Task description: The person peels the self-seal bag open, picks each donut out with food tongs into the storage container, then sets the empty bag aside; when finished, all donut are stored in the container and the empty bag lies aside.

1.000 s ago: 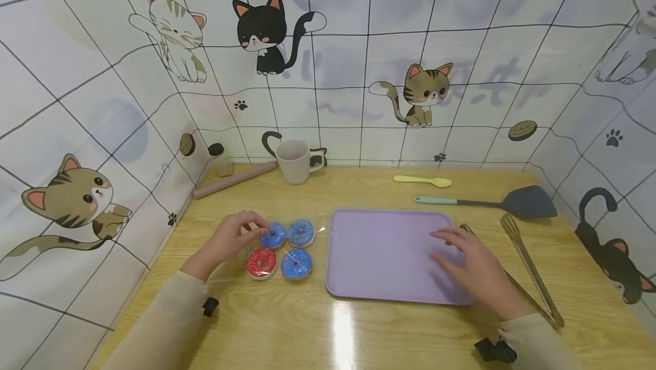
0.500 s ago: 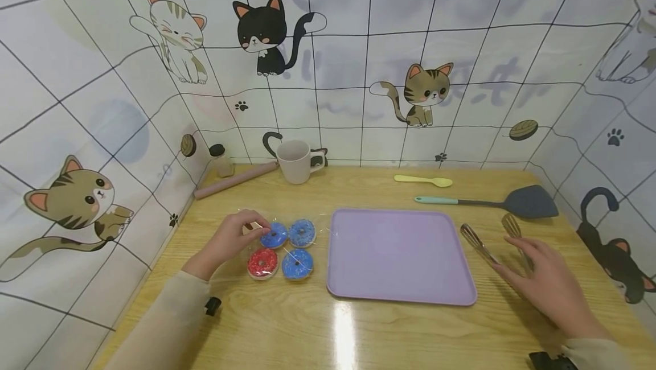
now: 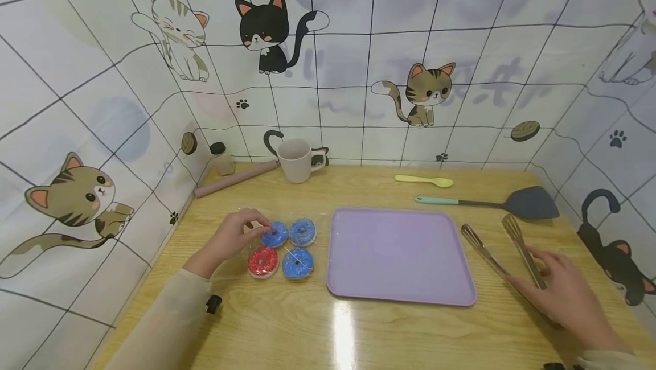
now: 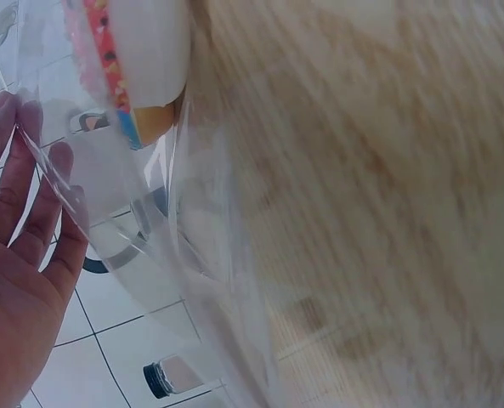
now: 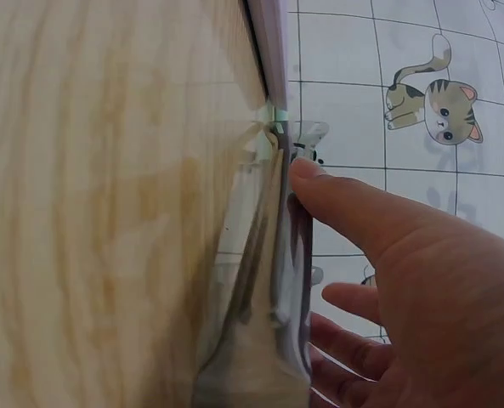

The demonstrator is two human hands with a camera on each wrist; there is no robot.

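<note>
A clear plastic bag (image 4: 116,229) with red and blue toy doughnuts lies to the left of the purple tray. My left hand (image 3: 233,239) pinches the bag's film near its upper left edge, beside a blue doughnut (image 3: 274,234). A red doughnut (image 3: 263,262) and two more blue ones lie beside it. At the right, metal tongs (image 3: 489,259) with whisk-like ends lie on the table, their arms apart. My right hand (image 3: 569,296) grips around the tongs, thumb at the left arm and fingers at the right arm. The hand hides part of the rear end.
The purple tray (image 3: 400,256) lies mid-table. Behind it are a yellow spoon (image 3: 424,180) and a dark spatula (image 3: 530,202) with a green handle. A mug (image 3: 295,160), a rolling pin (image 3: 236,179) and a black-capped jar (image 3: 222,159) stand or lie along the back wall.
My right hand has moved from over the tray's right side to the tongs, its fingers coming down around them. My left hand stays at the bag.
</note>
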